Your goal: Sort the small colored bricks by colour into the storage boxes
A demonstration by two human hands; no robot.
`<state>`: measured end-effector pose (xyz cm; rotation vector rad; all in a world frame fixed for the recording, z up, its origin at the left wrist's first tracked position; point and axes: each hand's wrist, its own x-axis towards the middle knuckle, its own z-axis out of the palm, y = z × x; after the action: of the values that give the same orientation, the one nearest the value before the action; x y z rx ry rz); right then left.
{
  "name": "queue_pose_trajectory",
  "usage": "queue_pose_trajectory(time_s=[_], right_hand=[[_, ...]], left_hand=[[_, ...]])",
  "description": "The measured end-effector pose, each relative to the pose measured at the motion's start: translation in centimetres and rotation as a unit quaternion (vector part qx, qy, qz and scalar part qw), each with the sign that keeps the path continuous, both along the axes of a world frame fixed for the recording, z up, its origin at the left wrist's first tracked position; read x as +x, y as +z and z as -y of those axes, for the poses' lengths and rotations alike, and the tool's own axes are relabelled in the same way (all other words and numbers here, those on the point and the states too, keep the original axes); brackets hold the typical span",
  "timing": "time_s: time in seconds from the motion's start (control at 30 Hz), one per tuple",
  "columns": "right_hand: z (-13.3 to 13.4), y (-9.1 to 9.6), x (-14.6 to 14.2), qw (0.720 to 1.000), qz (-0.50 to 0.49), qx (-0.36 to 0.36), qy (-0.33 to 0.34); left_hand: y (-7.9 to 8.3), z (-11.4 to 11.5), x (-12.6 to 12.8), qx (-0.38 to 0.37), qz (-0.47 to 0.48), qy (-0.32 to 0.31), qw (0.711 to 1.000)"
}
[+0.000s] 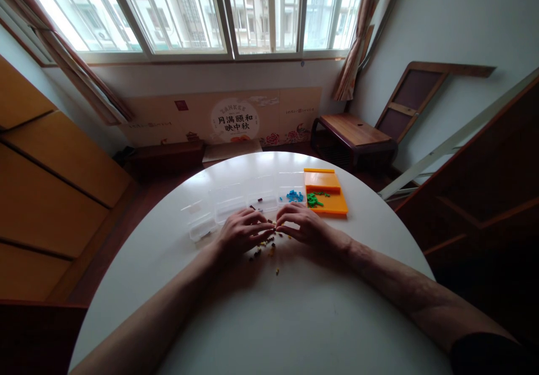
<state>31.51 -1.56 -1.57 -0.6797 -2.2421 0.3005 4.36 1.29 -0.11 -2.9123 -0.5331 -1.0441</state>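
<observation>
My left hand (242,232) and my right hand (305,223) meet fingertip to fingertip over the middle of the round white table. Both are closed in a pinch around a tiny dark toy brick (274,229), partly covered by the fingers. Beneath them lies a loose scatter of small brown and yellow toy bricks (272,247), with one yellowish brick (277,272) nearer to me. Just beyond my right hand, blue bricks (295,196) sit in a clear compartment. Green bricks (314,200) lie in an orange tray (337,205).
A row of clear plastic compartments (229,209) stretches behind my left hand, with a few dark bricks (260,200) near its right part. The white table (295,324) has a curved edge. Past it stand a wooden stool (351,128) and a printed cardboard panel (177,118) under the window.
</observation>
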Motion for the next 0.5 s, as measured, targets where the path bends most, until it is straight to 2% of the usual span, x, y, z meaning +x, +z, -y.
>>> queue_pose_trajectory(time_s=[0.1, 0.23, 0.33, 0.5], right_hand=[[0.12, 0.05, -0.12, 1.0, -0.015, 0.005, -0.013], [0.6, 0.4, -0.09, 0.999, -0.007, -0.007, -0.045], [0.84, 0.58, 0.04, 0.999, 0.026, -0.012, -0.041], [0.87, 0.51, 0.09, 0.998, 0.05, -0.01, -0.034]], left_hand=[[-0.26, -0.19, -0.08, 0.003, 0.011, 0.03, 0.999], [-0.43, -0.52, -0.41, 0.009, 0.056, 0.16, 0.985], [-0.29, -0.6, -0.44, 0.011, 0.067, 0.237, 0.969], [-0.26, -0.5, -0.25, 0.005, 0.05, 0.282, 0.958]])
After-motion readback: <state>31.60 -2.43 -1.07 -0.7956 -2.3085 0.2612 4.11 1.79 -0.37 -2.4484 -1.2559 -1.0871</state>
